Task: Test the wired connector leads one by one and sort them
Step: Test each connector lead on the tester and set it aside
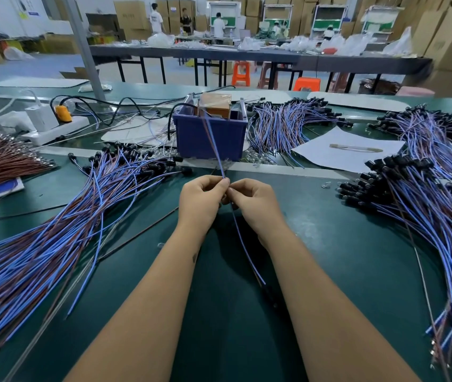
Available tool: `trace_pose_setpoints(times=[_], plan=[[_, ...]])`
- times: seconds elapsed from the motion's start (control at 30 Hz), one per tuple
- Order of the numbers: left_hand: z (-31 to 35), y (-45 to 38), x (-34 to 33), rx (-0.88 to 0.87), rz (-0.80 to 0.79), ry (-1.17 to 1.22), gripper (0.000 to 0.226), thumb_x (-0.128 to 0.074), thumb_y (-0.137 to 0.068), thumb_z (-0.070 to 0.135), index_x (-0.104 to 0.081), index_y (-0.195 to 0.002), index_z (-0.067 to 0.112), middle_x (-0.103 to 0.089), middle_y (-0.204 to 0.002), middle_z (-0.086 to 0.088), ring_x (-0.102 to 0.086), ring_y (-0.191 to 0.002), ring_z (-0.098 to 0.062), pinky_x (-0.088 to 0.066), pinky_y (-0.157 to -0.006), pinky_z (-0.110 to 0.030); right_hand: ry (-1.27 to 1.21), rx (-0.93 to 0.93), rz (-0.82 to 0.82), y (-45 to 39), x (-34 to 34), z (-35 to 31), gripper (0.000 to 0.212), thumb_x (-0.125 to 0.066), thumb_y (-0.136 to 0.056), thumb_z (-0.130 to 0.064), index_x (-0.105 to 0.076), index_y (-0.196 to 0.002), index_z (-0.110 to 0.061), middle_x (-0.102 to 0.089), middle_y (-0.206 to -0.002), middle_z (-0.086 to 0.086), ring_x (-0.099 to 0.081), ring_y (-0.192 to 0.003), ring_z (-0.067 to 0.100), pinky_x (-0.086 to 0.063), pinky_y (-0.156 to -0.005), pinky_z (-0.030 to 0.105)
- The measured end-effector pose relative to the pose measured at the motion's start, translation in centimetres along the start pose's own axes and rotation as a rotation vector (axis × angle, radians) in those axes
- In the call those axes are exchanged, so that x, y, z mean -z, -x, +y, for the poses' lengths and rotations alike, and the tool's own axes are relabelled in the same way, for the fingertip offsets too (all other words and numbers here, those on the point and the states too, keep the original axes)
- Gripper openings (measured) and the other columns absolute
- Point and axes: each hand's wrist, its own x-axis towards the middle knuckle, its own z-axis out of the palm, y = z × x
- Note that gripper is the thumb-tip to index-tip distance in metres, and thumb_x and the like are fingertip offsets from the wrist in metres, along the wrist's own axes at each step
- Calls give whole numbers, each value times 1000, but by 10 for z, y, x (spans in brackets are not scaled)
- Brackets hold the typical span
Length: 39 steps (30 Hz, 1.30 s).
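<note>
A person's two bare forearms reach forward over a dark green table (329,244), and the hands meet at its centre. The left hand (201,201) and the right hand (255,201) sit side by side, fingertips almost touching, both pinching one thin blue and brown lead (242,244). From the pinch, the lead's wires rise away from the person toward a blue plastic bin (211,136) that stands just beyond the hands; that stretch is blurred. The other end trails back between the forearms toward the person, ending in a small dark connector that is hard to make out. To the left of the hands a large fan of similar blue and brown leads (40,252) lies spread on the table, black connectors at its far end. To the right another big pile of leads (434,224) curves along the table edge. Behind the bin on the right lie more bundles, and a white sheet of paper (346,153). A white power strip (53,130) sits at far left.
</note>
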Motion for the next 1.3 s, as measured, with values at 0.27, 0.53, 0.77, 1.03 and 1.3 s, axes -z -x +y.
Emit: trace_pose_setpoints(times=[0.27, 0.53, 0.77, 1.03, 1.3], plan=[[1, -2, 2, 94, -22, 73, 15, -59, -95, 11, -66, -81, 13, -72, -76, 0, -71, -67, -14, -54, -58, -21, 0, -25, 113, 0, 2, 0, 20, -68, -87, -10, -69, -70, -20, -64, -66, -2, -55, -65, 10, -47, -66, 25], [-2, -9, 15, 84, 155, -124, 15, -49, -98, 18, -64, -94, 17, -60, -60, 7, -54, -49, -5, -48, -56, -26, -105, -105, 258, -2, 7, -1, 21, -61, -92, -10, -63, -73, -17, -59, -62, -5, -51, -54, 3, -47, -60, 19], [-3, -10, 18, 40, 182, -198, 17, -52, -96, 20, -68, -91, 23, -60, -65, 7, -51, -59, -9, -47, -64, -31, -87, -105, 240, -2, 5, -2, 20, -61, -93, -10, -64, -77, -23, -63, -71, 0, -55, -63, 10, -47, -56, 15], [-3, -14, 21, 42, 285, -160, 16, -51, -97, 19, -62, -87, 26, -60, -65, 7, -49, -55, -10, -44, -60, -27, -71, -82, 233, -1, 5, -3, 21, -62, -92, -11, -65, -80, -28, -61, -67, -2, -54, -62, 12, -48, -63, 27], [-6, -15, 20, 55, 330, -148, 16, -48, -97, 16, -63, -92, 20, -58, -64, 5, -44, -50, -12, -37, -51, -25, 44, -63, 225, -1, -3, -2, 13, -60, -91, -14, -64, -83, -23, -63, -71, 0, -52, -63, 14, -49, -67, 34]])
